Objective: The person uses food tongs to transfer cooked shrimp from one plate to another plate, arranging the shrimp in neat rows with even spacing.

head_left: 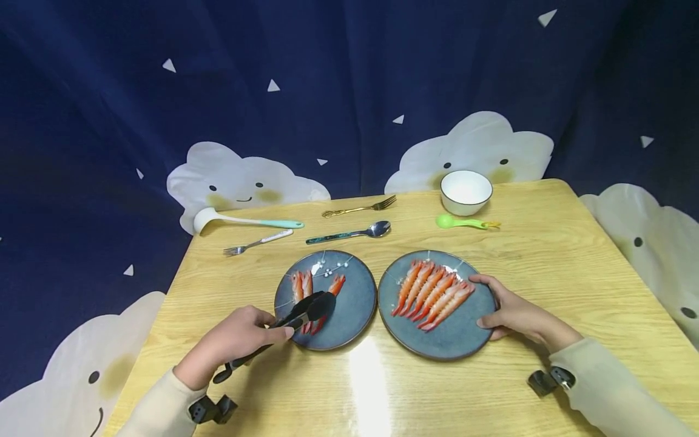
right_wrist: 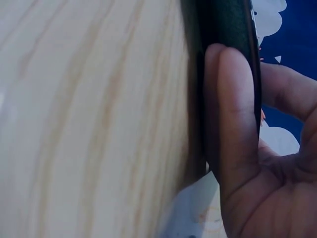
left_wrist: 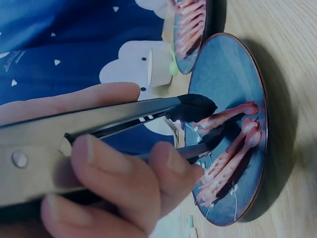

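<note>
My left hand [head_left: 240, 335] holds a pair of metal tongs with black tips [left_wrist: 195, 107]. The tips are over the left blue plate [head_left: 352, 303], on either side of one red-and-white shrimp [left_wrist: 228, 114]; whether they touch it I cannot tell. Two more shrimp [left_wrist: 230, 161] lie together beside it on that plate. My right hand [head_left: 516, 312] grips the right edge of the other blue plate [head_left: 437, 345], thumb above and fingers beneath in the right wrist view. A slanted row of several shrimp [head_left: 431, 291] lies on this plate.
Behind the plates lie a white-and-mint ladle [head_left: 246, 220], a small fork [head_left: 256, 242], a gold-handled fork [head_left: 357, 209], a dark-handled spoon [head_left: 349, 234] and a green spoon [head_left: 461, 223]. A white bowl [head_left: 466, 193] stands at the back right. The two plates sit nearly rim to rim.
</note>
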The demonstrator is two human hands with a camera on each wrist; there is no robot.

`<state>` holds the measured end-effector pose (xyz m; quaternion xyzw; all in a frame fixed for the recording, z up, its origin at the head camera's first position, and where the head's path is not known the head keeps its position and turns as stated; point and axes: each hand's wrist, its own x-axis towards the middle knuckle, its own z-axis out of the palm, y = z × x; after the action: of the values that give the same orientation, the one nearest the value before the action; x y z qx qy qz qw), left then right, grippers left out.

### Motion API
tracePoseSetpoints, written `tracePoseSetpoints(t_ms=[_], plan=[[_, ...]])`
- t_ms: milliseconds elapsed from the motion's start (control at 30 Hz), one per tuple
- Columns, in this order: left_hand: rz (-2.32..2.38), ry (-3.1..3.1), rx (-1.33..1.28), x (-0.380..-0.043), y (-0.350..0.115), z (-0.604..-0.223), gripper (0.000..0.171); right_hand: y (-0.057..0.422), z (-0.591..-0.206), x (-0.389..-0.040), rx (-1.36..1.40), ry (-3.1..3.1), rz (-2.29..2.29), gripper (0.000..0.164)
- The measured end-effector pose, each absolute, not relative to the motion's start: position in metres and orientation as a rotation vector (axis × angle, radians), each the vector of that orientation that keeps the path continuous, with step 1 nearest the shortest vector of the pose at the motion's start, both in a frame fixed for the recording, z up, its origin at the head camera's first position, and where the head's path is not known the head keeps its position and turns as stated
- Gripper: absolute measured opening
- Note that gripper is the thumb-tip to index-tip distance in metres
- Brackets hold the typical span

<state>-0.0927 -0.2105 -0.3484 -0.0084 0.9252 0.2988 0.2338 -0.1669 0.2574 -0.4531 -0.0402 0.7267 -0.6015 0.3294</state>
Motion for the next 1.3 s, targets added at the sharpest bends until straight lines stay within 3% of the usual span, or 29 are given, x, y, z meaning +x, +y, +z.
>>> tracePoseSetpoints(t_ms=[767,1167,1300], plan=[[0.943,2.549,0.065,-0.091,-0.205,-0.354,0.036,0.257,-0.452,-0.168,-0.092,1.904,-1.563,0.091],[0.822,2.619,0.412,-0.112,-0.156,-0.329,0.043,0.26,-0.451,-0.167,-0.063,1.922,-1.563,0.092],[0.773,2.593,0.543,-0.119,-0.132,-0.318,0.038,0.257,-0.452,-0.167,-0.068,1.915,-1.569,0.091]])
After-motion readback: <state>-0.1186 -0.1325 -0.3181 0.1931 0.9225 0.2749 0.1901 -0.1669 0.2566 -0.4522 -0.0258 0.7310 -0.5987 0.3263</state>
